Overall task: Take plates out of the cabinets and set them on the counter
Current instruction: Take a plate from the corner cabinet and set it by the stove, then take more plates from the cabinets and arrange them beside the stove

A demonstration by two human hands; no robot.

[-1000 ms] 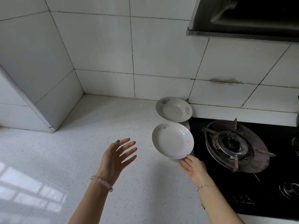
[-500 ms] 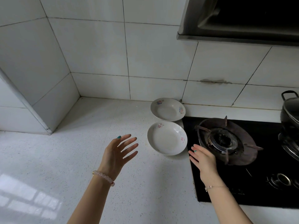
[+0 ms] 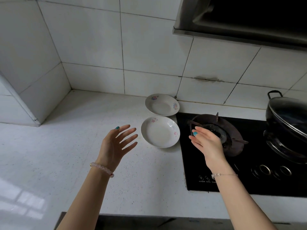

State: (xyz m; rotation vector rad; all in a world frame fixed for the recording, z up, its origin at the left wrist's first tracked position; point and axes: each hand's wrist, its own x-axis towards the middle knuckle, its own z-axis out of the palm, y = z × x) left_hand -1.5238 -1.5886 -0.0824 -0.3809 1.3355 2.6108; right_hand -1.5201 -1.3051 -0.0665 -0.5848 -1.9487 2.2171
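**Two plates down beside the stove, both hands empty**

Two shallow white ceramic plates with small floral prints sit on the white speckled stone counter (image 3: 66, 146), along its right edge beside the black glass gas stove (image 3: 249, 180). The far plate (image 3: 162, 105) lies near the tiled back wall; the near plate (image 3: 160, 131) sits just in front of it. The left hand (image 3: 116, 143) hovers left of the near plate, its grip wide, fingers spread, holding nothing. The right hand (image 3: 207, 143) hangs over the stove's left burner, fingers extended and together, also empty. A dark lidded pot (image 3: 287, 113) stands on the right burner.
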